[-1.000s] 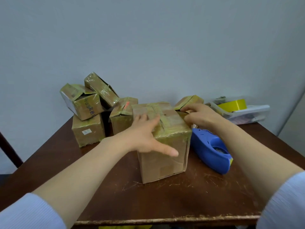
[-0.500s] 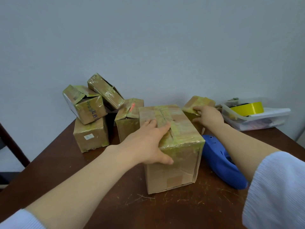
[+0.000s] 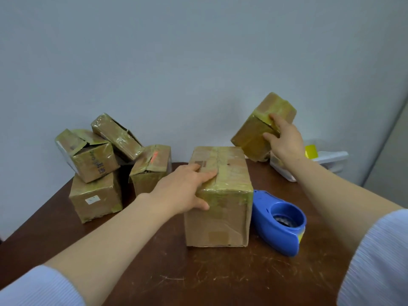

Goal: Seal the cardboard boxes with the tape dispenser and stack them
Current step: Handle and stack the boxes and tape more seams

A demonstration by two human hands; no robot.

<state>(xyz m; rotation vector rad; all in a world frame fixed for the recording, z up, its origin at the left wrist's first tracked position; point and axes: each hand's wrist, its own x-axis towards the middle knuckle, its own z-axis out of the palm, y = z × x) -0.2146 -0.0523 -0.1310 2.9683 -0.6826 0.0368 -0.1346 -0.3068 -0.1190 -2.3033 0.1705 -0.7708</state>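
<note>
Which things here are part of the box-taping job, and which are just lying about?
Job: big box under the left hand; small box held in the right hand; tape dispenser; box pile.
Lying about: tray; yellow roll in it.

Brown boxes, blue tape dispenser, dark-brown table.

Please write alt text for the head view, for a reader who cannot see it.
A person's right hand holds a small taped box tilted in the air, while the left hand rests on a larger taped box on a brown table. A blue tape dispenser lies right of it; more boxes are piled at back left.
</note>
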